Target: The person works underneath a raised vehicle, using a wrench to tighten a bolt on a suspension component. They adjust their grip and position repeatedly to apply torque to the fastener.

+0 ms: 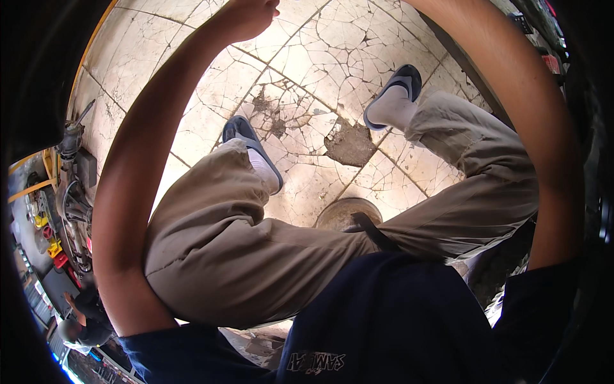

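My left hand is at the top edge, cut off by it. Its visible fingers look curled in; whatever they may hold lies outside the picture. My right forearm rises along the right side and leaves through the top edge, so the right hand is out of sight. Between the arms are my legs in tan trousers, bent and spread. My feet, in white socks, wear dark sandals on the floor below the hands.
The pale tiled floor is cracked, with a broken-out patch. A round, worn object stands between my legs. Metal machine parts line the left side, where another person is farther off. A dark edge runs along the right.
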`<state>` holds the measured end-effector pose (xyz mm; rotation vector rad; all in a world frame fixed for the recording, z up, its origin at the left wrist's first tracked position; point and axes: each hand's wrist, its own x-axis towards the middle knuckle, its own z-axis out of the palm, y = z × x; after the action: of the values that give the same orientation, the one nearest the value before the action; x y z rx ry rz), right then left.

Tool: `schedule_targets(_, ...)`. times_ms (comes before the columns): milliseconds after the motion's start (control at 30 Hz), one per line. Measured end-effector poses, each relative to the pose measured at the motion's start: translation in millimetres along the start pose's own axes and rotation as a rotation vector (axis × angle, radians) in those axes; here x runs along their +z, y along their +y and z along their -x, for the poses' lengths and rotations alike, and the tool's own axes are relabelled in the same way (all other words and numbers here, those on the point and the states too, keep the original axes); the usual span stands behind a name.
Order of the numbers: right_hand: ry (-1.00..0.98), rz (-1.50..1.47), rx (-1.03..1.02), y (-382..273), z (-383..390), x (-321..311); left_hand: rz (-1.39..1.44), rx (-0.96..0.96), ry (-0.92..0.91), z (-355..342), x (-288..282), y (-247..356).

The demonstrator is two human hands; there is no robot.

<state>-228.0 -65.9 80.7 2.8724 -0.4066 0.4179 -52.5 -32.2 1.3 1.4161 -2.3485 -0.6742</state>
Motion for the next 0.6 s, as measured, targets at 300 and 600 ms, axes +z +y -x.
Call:
schedule_targets(300,-0.054,-0.111,0.138,-10.2,5.2,-9.5,-0.287,0.044,-0.154,35.9,-19.2,11.5)
schedule_targets(600,0.029,-0.031,0.213,-21.5,14.0,3.4,-0.143,-0.027,-0.058,28.8,-6.7,11.9)
